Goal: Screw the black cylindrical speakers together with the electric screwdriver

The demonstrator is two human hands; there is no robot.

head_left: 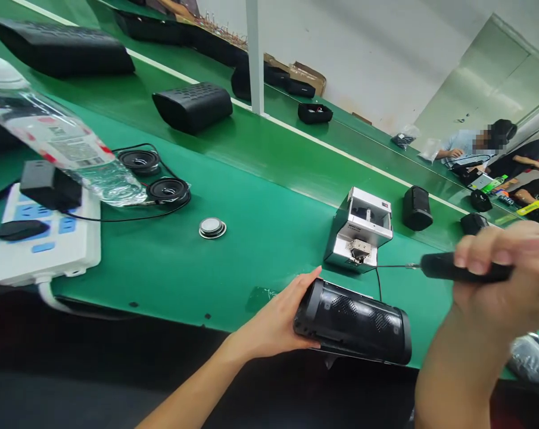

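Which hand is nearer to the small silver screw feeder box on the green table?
Right. The right hand holds a screwdriver whose tip touches the screw feeder box. The left hand grips the black speaker below it.

Bright green matte table (260, 196) with a white stripe; black perforated plastic speaker (354, 322) at lower centre; white power strip (50, 244) with blue sockets at left.
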